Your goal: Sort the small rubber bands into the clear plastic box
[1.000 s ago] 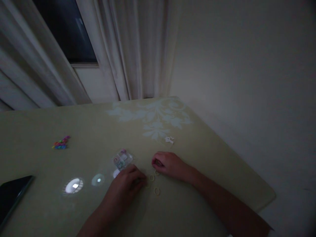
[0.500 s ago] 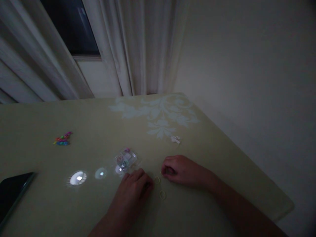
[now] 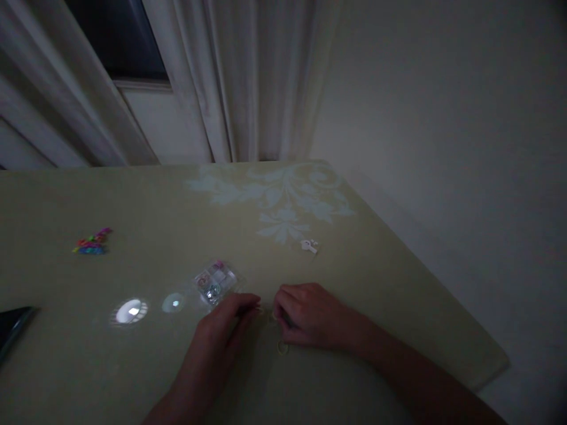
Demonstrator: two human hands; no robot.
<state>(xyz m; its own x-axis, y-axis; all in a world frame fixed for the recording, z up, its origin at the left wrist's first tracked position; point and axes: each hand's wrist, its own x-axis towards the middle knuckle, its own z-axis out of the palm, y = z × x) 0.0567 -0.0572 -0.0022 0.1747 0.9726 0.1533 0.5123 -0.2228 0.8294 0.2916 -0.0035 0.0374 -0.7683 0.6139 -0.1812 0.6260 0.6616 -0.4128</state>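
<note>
My left hand [image 3: 224, 323] is closed in a pinch at its fingertips on a small yellow band [image 3: 261, 309], a thin ring. Facing it across a narrow gap, my right hand [image 3: 305, 313] has its fingers curled and pinched. Another thin band [image 3: 273, 317] shows at those fingertips, partly hidden by them. One more yellow band [image 3: 282, 347] lies flat on the table just below my right hand. Beyond my left hand sits a clear plastic compartment box [image 3: 216, 280] with small coloured pieces inside.
A heap of small bright coloured pieces [image 3: 92, 243] lies at the left. White small parts [image 3: 309, 245] rest beyond my right hand. A dark flat device [image 3: 13, 327] is at the left edge. The table [image 3: 376, 265] meets a wall on the right; curtains [image 3: 274, 82] hang behind.
My left hand has lifted slightly and pinched a yellow band from the table. My right hand has moved left, closer to it. The view has shifted a little.
</note>
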